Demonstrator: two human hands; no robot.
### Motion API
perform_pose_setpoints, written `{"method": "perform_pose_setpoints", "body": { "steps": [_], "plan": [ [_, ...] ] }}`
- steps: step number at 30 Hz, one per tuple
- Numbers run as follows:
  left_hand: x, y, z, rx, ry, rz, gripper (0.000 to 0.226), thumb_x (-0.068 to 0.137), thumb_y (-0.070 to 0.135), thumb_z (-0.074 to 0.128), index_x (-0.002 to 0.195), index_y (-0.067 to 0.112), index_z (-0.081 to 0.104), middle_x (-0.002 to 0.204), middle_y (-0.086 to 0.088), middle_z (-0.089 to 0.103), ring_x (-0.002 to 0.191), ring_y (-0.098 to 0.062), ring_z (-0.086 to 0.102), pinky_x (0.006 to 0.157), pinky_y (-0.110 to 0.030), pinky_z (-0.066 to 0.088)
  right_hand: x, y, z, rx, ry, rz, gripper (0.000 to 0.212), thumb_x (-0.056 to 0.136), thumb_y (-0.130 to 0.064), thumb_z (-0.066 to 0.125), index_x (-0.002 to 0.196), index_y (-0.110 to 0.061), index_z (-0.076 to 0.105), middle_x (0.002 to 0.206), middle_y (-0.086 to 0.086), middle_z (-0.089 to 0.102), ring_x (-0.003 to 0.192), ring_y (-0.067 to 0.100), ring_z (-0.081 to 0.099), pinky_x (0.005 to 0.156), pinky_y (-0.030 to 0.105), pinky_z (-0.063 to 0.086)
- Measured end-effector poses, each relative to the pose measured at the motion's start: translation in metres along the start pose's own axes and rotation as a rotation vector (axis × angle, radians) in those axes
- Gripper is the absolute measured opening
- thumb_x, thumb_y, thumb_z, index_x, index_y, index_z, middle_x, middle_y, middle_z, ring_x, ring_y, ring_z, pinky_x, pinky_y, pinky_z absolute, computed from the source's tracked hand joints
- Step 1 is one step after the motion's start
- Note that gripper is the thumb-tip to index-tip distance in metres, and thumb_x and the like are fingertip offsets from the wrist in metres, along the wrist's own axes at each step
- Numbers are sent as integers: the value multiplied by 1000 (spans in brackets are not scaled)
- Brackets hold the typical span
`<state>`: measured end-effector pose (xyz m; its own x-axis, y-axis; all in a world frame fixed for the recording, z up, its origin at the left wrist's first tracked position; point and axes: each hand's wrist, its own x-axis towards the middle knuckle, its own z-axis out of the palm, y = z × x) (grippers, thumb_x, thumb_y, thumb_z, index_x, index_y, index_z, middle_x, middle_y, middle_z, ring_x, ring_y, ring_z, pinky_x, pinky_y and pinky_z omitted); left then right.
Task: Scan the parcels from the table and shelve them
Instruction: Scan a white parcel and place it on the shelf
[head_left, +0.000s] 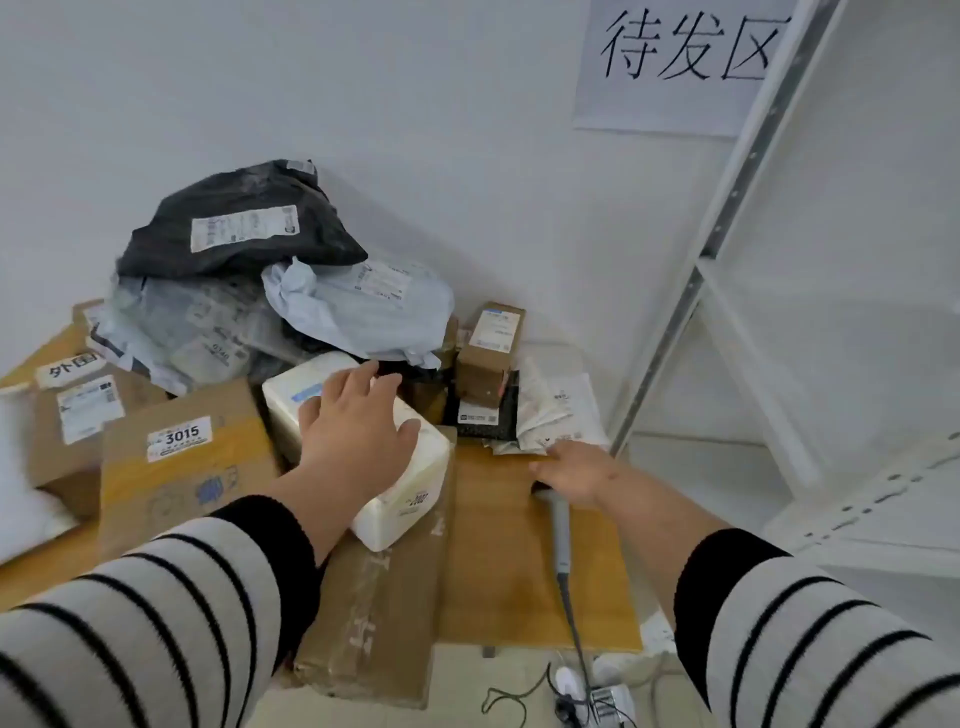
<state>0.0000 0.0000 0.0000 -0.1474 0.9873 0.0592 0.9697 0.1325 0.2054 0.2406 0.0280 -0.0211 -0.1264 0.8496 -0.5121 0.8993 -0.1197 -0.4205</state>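
We're reaching over the wooden desk (519, 571): our left hand (358, 431) is spreading flat on the white parcel (415, 467), our right hand (576, 475) is curling around the scanner (558, 525). Beyond, cardboard boxes (182, 457) and mailer bags (239, 228) are piling against the white wall (363, 78), a white shelf (727, 234) standing beside it.

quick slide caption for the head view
Left hand reaches over a white parcel while the right hand grips the scanner.
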Motion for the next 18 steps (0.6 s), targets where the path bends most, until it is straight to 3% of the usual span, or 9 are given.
{"method": "perform_pose_setpoints", "body": {
  "steps": [4, 7, 9, 11, 13, 16, 18],
  "plan": [
    [-14, 1, 13, -223, 56, -285, 74, 91, 49, 54, 153, 29, 18, 163, 4, 6, 148, -27, 6, 116, -51, 19, 15, -28, 9, 189, 47, -171, 67, 100, -54, 46, 153, -14, 37, 158, 7, 40, 143, 26, 39, 113, 34, 32],
    [-21, 0, 15, -479, 85, -505, 82, 90, 41, 60, 155, 23, 12, 162, 0, 4, 145, -31, 13, 114, -50, 26, 20, -68, 18, 226, -14, -298, 72, 99, -60, 42, 155, -15, 34, 158, 5, 39, 143, 24, 40, 111, 36, 34],
    [-24, 2, 14, -709, 114, -691, 80, 89, 35, 63, 154, 21, 17, 158, -5, 16, 139, -33, 31, 108, -52, 38, 22, -86, 26, 231, -89, -337, 72, 99, -61, 41, 155, -17, 32, 156, 5, 42, 138, 25, 44, 103, 37, 38],
    [-26, 4, 13, -994, 150, -836, 63, 89, 27, 64, 144, 17, 33, 144, -9, 42, 119, -33, 54, 91, -50, 53, 23, -95, 34, 249, -145, -345, 63, 99, -57, 45, 148, -18, 41, 144, 5, 53, 119, 23, 55, 86, 33, 44],
    [-30, 7, 12, -1202, 126, -890, 44, 91, 22, 61, 132, 16, 45, 124, -7, 61, 99, -30, 65, 80, -46, 57, 24, -95, 39, 301, -148, -337, 58, 99, -52, 50, 144, -17, 46, 136, 5, 58, 109, 20, 58, 73, 29, 45],
    [-41, 12, 8, -1276, 72, -863, 28, 94, 25, 57, 121, 16, 52, 110, -5, 66, 89, -29, 68, 76, -45, 58, 22, -84, 43, 536, -160, -256, 61, 96, -49, 58, 147, -16, 46, 138, 2, 60, 113, 19, 63, 83, 28, 51],
    [-52, 16, 8, -1328, 73, -835, 17, 95, 27, 57, 109, 19, 51, 111, -2, 64, 87, -27, 68, 74, -46, 58, 16, -70, 44, 767, -224, -199, 40, 95, -45, 62, 126, -20, 63, 115, -2, 75, 91, 11, 73, 71, 23, 56]
  ]
}}
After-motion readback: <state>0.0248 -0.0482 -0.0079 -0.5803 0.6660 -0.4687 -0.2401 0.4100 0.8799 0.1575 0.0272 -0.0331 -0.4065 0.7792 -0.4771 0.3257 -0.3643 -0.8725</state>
